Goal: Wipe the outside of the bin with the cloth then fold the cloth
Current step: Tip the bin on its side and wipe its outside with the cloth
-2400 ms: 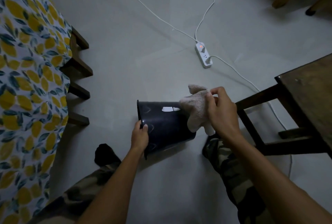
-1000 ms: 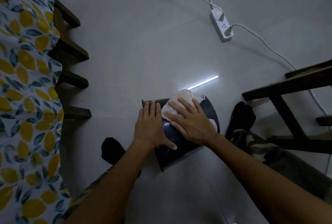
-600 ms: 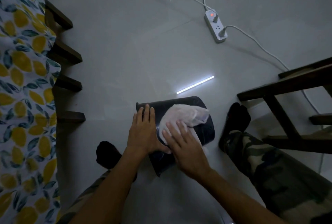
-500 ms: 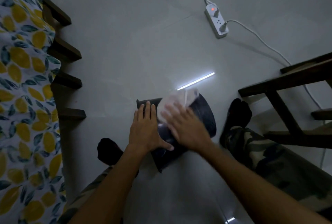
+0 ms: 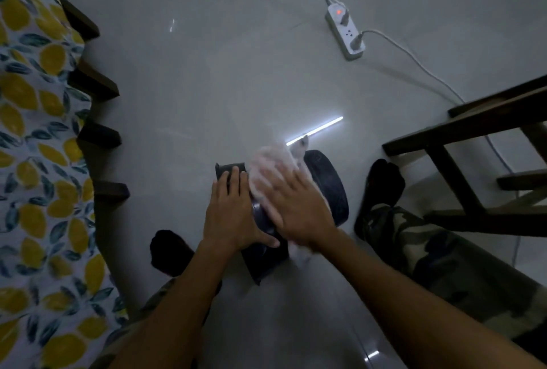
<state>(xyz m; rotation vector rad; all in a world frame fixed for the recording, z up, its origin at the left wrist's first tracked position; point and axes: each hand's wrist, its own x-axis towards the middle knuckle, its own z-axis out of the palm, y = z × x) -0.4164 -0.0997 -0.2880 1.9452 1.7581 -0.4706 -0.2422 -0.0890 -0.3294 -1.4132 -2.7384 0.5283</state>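
While bin (image 5: pixel 322 188) lies tipped — long axis 5 to 11 o'clock — left hand (image 5: pixel 233 214) flat steadying, right hand (image 5: pixel 299 209) fingers spread flat, pressing cloth (image 5: pixel 273 161).

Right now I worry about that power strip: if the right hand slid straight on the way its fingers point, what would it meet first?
Likely bare floor. The right hand points up-left across the cloth and bin; the power strip lies off to the right.

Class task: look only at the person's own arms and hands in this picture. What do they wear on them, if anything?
Nothing shows on them: the left hand and right hand are bare, without gloves, and both forearms are uncovered as far as the frame shows. No watch, ring or bracelet can be made out, though the right hand is blurred.
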